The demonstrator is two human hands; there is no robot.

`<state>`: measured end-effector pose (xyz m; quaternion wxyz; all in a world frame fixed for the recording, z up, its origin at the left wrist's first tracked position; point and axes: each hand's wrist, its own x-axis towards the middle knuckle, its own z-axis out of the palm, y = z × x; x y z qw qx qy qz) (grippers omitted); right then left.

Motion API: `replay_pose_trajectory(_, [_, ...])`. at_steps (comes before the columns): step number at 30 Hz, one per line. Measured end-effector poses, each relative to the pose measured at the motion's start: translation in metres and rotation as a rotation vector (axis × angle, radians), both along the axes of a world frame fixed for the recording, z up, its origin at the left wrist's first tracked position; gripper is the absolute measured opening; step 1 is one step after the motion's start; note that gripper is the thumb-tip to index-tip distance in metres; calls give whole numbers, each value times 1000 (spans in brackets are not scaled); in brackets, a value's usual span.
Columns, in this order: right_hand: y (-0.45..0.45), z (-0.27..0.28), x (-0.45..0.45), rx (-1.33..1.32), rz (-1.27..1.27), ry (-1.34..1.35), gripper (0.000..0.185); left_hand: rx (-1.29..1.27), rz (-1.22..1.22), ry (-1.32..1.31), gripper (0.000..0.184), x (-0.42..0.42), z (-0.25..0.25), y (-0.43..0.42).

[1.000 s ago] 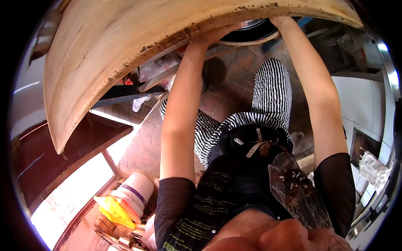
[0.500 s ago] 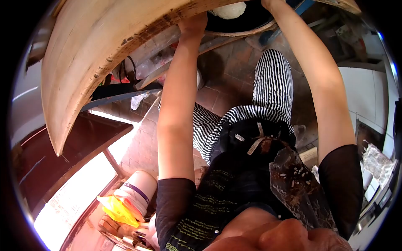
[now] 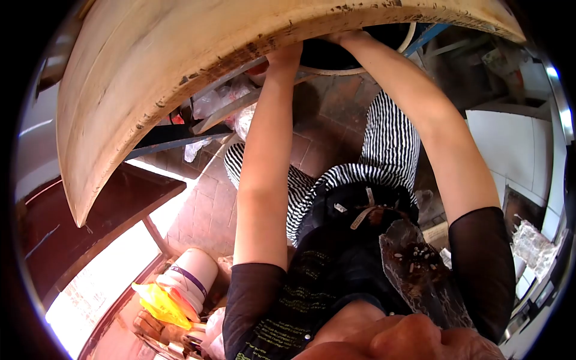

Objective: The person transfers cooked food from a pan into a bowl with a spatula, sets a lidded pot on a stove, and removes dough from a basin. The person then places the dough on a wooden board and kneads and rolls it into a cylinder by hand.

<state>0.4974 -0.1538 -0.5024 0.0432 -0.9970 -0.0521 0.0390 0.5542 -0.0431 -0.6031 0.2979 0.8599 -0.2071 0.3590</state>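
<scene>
While both hands were largely hidden by the broad, curved, pale wooden panel, whether anything was gripped could not be told. Beneath its edge, the round black container with a pale rim was reached over by the right hand; the left hand was held just beside it.

Black cloth top, yellow-green printed lines toward six o'clock; short sheer black sleeves; dark lace panel, pale beads, four o'clock; black-and-white wavy-striped trousers, two o'clock.

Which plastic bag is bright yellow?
The crumpled bag by the white bucket; the bags near the blue beam look clear or whitish.
</scene>
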Motion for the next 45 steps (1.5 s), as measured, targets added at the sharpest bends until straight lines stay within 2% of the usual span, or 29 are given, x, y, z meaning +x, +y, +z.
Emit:
replay_pose_trajectory(6, [-52,8,10,7,-109,82,41,-23,15,-14,40,7,-5,-7])
replay_pose_trajectory(10, [-89,13,11,8,-203,125,41,-63,12,-92,35,21,-28,-2])
replay_pose_trajectory(12, [-104,14,9,5,-225,141,42,87,19,-25,35,19,-37,4])
replay_pose_trajectory(14, [-114,13,6,2,-242,147,42,73,14,-19,35,10,-41,7])
replay_pose_trajectory(24, [-71,0,-11,-1,-93,85,44,25,-4,46,33,-18,-19,4])
replay_pose_trajectory(29, [-55,0,-13,-4,-76,88,46,22,-6,57,33,-21,-12,11])
replay_pose_trajectory(37, [-80,9,0,5,-152,109,47,5,-10,34,32,-16,10,-5])
replay_pose_trajectory(45, [-36,-6,-6,-2,-20,30,49,-5,17,-5,31,-14,22,-3])
